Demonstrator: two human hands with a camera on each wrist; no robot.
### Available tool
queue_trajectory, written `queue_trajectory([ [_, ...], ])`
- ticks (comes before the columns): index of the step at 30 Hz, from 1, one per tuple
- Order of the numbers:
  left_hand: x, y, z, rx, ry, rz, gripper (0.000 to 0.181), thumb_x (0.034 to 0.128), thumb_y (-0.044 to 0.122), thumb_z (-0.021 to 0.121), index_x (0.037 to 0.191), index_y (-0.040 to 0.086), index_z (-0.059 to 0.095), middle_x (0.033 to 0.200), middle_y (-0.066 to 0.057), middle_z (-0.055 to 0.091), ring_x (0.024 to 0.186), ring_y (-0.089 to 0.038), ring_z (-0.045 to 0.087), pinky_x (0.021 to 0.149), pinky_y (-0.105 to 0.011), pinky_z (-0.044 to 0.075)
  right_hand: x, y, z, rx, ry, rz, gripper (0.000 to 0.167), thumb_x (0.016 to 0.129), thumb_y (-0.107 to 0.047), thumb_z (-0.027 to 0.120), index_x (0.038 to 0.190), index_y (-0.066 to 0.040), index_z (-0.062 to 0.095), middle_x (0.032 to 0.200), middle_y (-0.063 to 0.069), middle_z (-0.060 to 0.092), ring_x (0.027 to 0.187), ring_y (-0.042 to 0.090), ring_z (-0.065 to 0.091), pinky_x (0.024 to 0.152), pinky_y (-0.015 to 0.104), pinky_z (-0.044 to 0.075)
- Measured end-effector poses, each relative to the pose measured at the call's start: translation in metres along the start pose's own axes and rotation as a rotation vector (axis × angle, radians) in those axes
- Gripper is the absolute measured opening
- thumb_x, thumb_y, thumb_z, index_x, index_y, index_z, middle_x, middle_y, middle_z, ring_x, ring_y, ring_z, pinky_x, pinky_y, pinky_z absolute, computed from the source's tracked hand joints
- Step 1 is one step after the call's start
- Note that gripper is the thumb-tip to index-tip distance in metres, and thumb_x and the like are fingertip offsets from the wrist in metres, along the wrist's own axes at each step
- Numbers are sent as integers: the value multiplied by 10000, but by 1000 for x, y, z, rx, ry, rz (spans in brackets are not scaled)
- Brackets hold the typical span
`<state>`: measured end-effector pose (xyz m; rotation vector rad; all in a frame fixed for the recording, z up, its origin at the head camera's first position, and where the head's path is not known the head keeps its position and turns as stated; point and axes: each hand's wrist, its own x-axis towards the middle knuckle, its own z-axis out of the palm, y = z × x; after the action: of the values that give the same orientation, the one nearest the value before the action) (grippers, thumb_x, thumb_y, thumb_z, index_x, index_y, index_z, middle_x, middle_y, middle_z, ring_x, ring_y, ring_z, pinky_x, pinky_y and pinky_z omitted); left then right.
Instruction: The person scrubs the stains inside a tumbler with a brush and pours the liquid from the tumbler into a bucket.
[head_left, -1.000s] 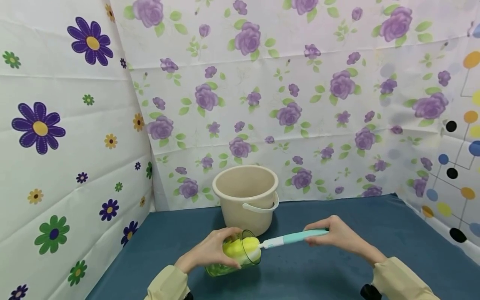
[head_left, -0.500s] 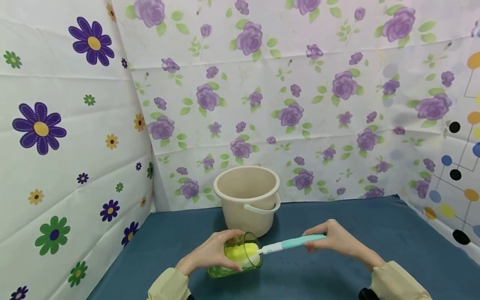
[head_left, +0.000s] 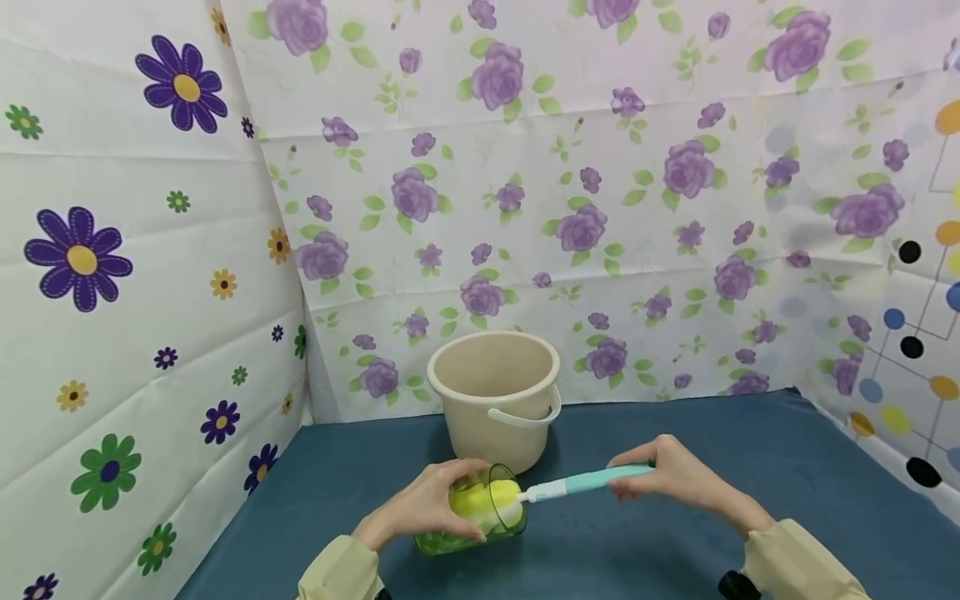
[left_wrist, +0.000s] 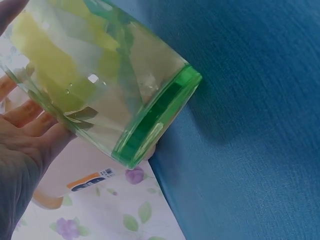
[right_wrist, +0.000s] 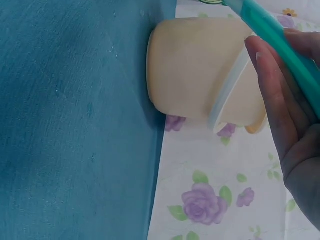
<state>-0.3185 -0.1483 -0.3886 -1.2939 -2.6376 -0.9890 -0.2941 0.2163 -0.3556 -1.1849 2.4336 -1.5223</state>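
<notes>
L hand (head_left: 427, 504) grips green cup (head_left: 444, 543), tilted w/ mouth to right, on near side of bucket (head_left: 491, 421) on worktop (head_left: 637, 554); R hand (head_left: 678, 477) pinches brush hndl (head_left: 588, 482), yellow sponge head (head_left: 504, 502) in cup.

My cup (left_wrist: 102, 82) is see-through green, deepest at its base (left_wrist: 157, 117); the sponge (head_left: 483, 502) inside is yellow and white. My brush handle (head_left: 592, 481) is teal and white. My sleeves (head_left: 341, 567) are pale yellow. The bucket (head_left: 483, 429) is cream with a white carrying handle (head_left: 525, 420). The tabletop (head_left: 637, 533) is plain dark blue. The far cloth (head_left: 525, 246) is white with purple roses and green leaves, the left cloth (head_left: 150, 283) white with purple, green and yellow daisies, the right cloth (head_left: 903, 375) white with coloured dots and grey lines.
</notes>
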Motion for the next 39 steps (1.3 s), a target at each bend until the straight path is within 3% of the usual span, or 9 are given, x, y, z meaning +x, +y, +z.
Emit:
queue_trajectory([
  [6,-1,0,1,4,-3,-5,787,659,479,766,1310,154,465,1189,25,520,1014,-113,506,832,-326,430,-2,17,-2,49,-21,10,175,853,-74,630,1005,-3,679,748,106,661,621,253,629,541,405,510],
  [13,-4,-1,-1,-21,-4,-26,780,675,477,757,1321,160,456,1241,21,493,1063,-132,489,848,-335,422,-1,15,-6,37,17,30,186,850,-106,640,999,-3,680,745,140,655,618,265,628,538,407,509],
  [23,-1,0,-1,-5,-3,3,792,668,475,761,1323,154,454,1230,0,500,1040,-129,497,841,-333,427,-1,13,-5,53,-27,22,188,850,-97,637,1005,2,675,737,130,654,621,293,628,534,408,510],
  [32,0,-3,-1,-16,8,-11,782,674,458,765,1325,160,451,1226,13,500,1029,-127,500,826,-333,433,4,12,-6,23,9,23,176,854,-56,624,1002,30,668,727,153,647,602,243,625,522,401,508],
  [39,-1,-3,-1,-14,4,5,787,674,468,761,1327,158,450,1233,-12,501,1031,-132,503,830,-333,433,3,14,-3,92,-31,50,190,854,-69,627,1006,38,668,745,142,655,634,322,627,545,412,512],
])
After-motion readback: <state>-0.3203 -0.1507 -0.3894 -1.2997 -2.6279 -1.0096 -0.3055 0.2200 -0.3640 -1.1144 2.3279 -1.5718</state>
